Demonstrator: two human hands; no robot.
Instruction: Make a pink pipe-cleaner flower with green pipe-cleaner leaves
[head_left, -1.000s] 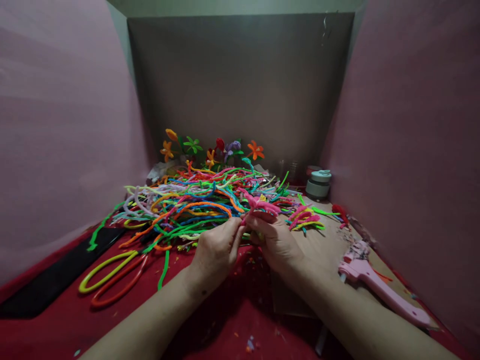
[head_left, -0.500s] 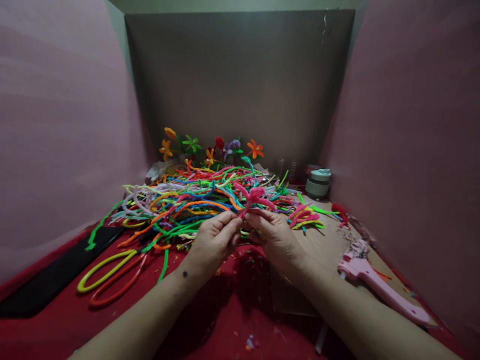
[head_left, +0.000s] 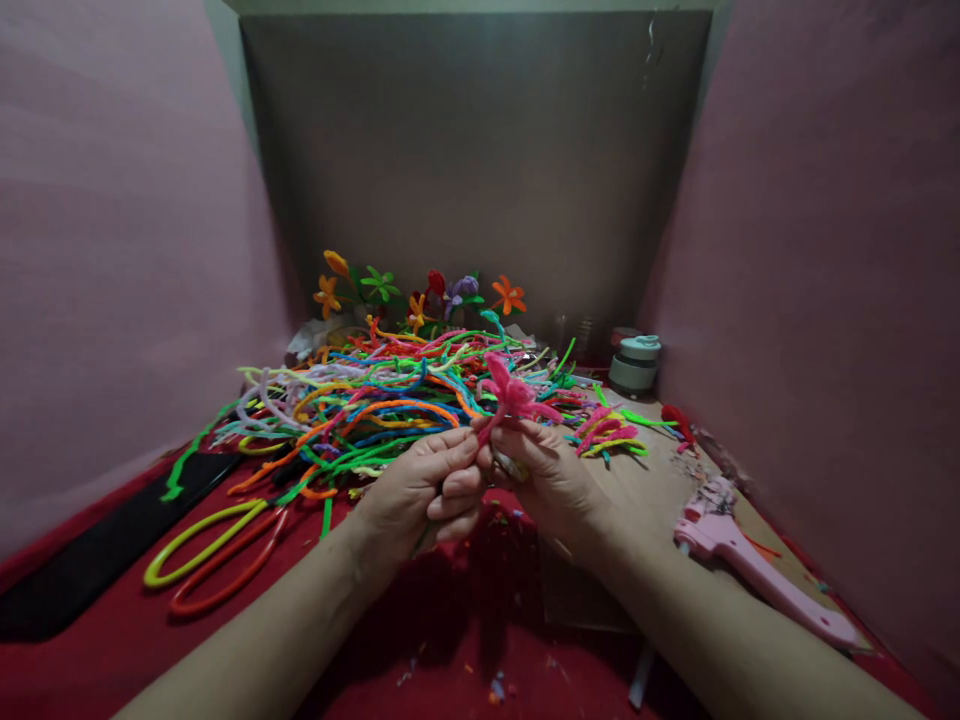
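A pink pipe-cleaner flower [head_left: 512,390] is held up between both hands in front of the heap. My left hand [head_left: 442,480] is closed, thumb and fingers pinching the flower's stem from the left. Close beside it, my right hand [head_left: 546,470] grips the same flower at the base of its petals. Its fingertips are partly hidden behind the stem. Just behind the hands lies a large pile of pipe cleaners [head_left: 375,400] in many colours.
Scissors [head_left: 202,560] with yellow and red handles and a black strip [head_left: 112,540] lie at left. A pink glue gun [head_left: 765,575] rests on cardboard [head_left: 652,490] at right, near a lidded cup [head_left: 634,366]. Finished flowers [head_left: 420,290] stand behind. Pink walls flank both sides.
The pink flower has turned, so its petals now face differently and sit bunched higher. My left hand's fingers have shifted along the stem. The view has moved slightly.
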